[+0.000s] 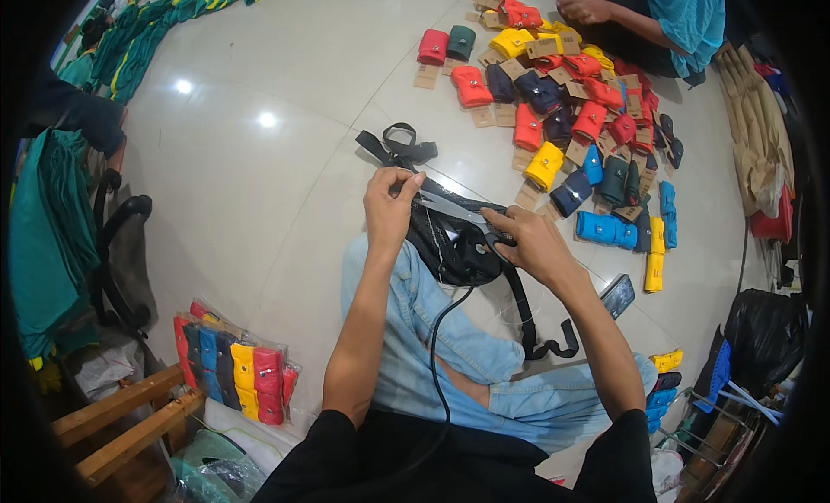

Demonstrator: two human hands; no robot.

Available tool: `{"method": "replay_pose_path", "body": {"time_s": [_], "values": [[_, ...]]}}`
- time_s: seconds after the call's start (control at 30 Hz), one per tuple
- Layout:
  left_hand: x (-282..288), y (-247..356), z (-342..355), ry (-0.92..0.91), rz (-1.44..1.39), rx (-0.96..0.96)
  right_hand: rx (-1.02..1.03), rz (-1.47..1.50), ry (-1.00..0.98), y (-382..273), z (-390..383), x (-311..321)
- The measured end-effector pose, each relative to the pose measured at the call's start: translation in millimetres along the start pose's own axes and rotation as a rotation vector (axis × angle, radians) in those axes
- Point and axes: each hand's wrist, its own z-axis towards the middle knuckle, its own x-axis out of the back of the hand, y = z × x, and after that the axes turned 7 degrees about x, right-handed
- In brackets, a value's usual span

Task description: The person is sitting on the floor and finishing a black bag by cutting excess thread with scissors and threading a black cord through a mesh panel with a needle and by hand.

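Note:
A black mesh bag (pixel 424 237) with straps lies across my lap and the floor in front of me. My right hand (pixel 538 245) is closed around the dark handles of a pair of scissors (pixel 453 210). Their pale blades lie over the mesh and point left. At the bag's upper edge, my left hand (pixel 387 207) is closed in a pinch near the blade tips; what sits between its fingertips is too small to make out. Thin white threads hang on the bag. One black strap (pixel 520 308) trails down to the right, and another (pixel 399 147) lies beyond my left hand.
Many coloured rolled pouches (pixel 541 95) with cardboard tags are heaped ahead to the right, where another person's hand (pixel 584 8) shows. A phone (pixel 616 296) lies beside my right forearm. Bagged pouches (pixel 245 369) stand left, near wooden bars (pixel 130 416). A black cable (pixel 435 339) hangs before me.

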Motion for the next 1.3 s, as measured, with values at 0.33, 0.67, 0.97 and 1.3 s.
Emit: {"method": "replay_pose_path", "body": {"time_s": [0.33, 0.67, 0.97, 1.3], "values": [[23, -10, 12, 0.411, -0.375, 0.000, -0.023, 0.137, 0.198, 8, -9, -10], [97, -9, -31, 0.352, 0.189, 0.100, -0.603, 0.781, 0.464, -29, -125, -54], [5, 21, -37, -0.201, 0.849, 0.082, -0.466, 1.312, 0.176, -21, -101, -26], [40, 7, -24, -0.134, 0.392, 0.095, -0.512, 1.586, -0.140, -8, -46, -37]]}}
